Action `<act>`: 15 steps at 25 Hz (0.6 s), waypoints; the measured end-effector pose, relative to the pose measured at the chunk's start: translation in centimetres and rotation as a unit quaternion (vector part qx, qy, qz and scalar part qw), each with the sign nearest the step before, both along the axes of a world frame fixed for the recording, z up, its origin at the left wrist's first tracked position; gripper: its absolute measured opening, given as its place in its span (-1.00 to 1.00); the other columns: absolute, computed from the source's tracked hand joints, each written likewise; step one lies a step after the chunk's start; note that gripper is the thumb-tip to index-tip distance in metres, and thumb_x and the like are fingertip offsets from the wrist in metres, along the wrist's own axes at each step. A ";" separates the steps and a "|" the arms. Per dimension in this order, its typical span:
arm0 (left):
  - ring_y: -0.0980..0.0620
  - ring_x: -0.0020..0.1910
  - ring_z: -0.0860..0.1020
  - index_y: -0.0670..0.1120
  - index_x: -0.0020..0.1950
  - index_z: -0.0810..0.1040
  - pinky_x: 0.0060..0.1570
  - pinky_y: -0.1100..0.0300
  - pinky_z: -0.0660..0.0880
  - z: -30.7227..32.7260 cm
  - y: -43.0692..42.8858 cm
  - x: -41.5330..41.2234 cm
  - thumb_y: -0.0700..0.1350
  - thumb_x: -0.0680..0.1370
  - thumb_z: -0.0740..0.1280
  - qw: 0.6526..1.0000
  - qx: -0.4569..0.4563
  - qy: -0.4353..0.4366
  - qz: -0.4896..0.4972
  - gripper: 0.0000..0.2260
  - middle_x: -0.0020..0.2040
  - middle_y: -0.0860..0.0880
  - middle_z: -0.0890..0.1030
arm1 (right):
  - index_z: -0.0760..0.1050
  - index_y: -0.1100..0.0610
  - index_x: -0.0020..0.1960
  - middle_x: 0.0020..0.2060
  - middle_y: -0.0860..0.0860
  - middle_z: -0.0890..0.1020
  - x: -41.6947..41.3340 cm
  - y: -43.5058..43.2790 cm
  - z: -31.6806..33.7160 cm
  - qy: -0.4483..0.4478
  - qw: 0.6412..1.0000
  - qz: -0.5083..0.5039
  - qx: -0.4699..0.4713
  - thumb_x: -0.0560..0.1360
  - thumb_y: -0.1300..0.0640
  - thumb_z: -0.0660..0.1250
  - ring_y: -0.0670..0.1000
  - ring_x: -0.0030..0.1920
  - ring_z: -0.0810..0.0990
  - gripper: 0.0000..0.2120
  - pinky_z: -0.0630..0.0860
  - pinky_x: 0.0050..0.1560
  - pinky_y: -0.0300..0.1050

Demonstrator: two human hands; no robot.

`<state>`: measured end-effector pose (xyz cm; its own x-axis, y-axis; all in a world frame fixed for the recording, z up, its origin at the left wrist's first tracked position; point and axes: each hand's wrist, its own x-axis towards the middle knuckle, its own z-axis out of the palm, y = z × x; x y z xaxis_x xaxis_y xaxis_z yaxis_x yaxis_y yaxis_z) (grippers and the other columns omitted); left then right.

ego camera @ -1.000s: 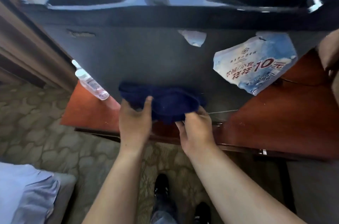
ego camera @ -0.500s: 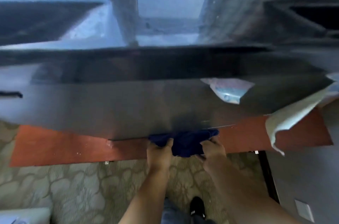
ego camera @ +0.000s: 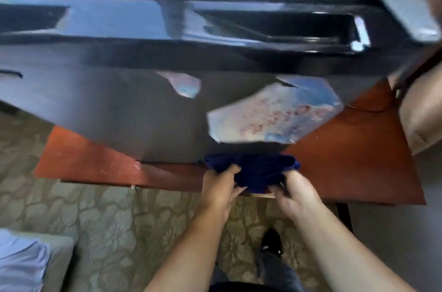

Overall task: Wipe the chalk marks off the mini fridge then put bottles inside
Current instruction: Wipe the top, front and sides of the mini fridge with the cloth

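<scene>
The dark mini fridge (ego camera: 114,110) stands on a reddish wooden shelf (ego camera: 346,162), its door face filling the middle of the view. A dark blue cloth (ego camera: 258,169) is bunched at the door's lower edge. My left hand (ego camera: 221,187) grips the cloth's left side and my right hand (ego camera: 295,193) grips its right side, both just below the fridge's bottom edge. A half-peeled blue and white sticker (ego camera: 275,114) with red print hangs on the door above the cloth. No chalk marks or bottles show in this blurred frame.
A torn sticker scrap (ego camera: 184,83) clings to the door's upper middle. Patterned carpet (ego camera: 107,227) lies below, with my dark shoe (ego camera: 271,242) on it. Pale fabric (ego camera: 21,265) sits at bottom left. A tan object (ego camera: 421,110) stands at the right edge.
The view has swung right and down, so the sticker faces me again. Both hands stay on the cloth at the door's bottom edge, lower than one second ago.
</scene>
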<state>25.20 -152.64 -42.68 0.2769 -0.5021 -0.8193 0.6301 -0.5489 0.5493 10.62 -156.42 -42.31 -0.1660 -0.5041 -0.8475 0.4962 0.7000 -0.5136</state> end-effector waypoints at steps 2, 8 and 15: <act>-0.22 0.11 0.71 -0.21 0.13 0.60 -0.25 0.10 0.72 2.3 -0.3 -4.1 -0.35 0.60 0.37 1.000 -0.023 -0.001 0.004 -0.87 0.13 -0.26 0.71 | 0.59 0.23 0.14 0.06 0.20 0.66 -3.2 -0.7 1.8 -0.016 0.999 0.000 -0.041 0.59 0.39 0.22 0.12 0.04 0.65 -0.77 0.63 0.11 0.05; -0.01 -0.17 0.75 -0.14 0.07 0.67 -0.17 0.11 0.73 6.6 -1.6 -12.2 -0.31 0.63 0.35 0.992 -0.107 0.046 0.051 -0.87 -0.06 -0.13 0.77 | 0.54 0.11 0.18 -0.17 0.04 0.69 -9.6 -3.7 7.0 -0.082 0.982 -0.030 -0.165 0.60 0.35 0.30 -0.11 -0.28 0.73 -0.77 0.67 -0.30 -0.18; 0.10 -0.28 0.76 -0.15 0.10 0.67 -0.25 0.16 0.71 9.8 0.8 -7.3 -0.29 0.65 0.33 0.990 -0.126 -0.051 0.047 -0.87 -0.21 -0.02 0.79 | 0.54 0.18 0.32 -0.01 0.10 0.75 -5.3 -0.5 8.9 -0.140 0.975 0.014 -0.172 0.60 0.31 0.34 -0.02 -0.10 0.76 -0.70 0.70 0.01 -0.04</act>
<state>17.86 -151.84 -32.84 0.4068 -0.6553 -0.6365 0.6060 -0.3277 0.7248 5.33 -156.91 -33.42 0.0655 -0.7674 -0.6379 0.6331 0.5261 -0.5678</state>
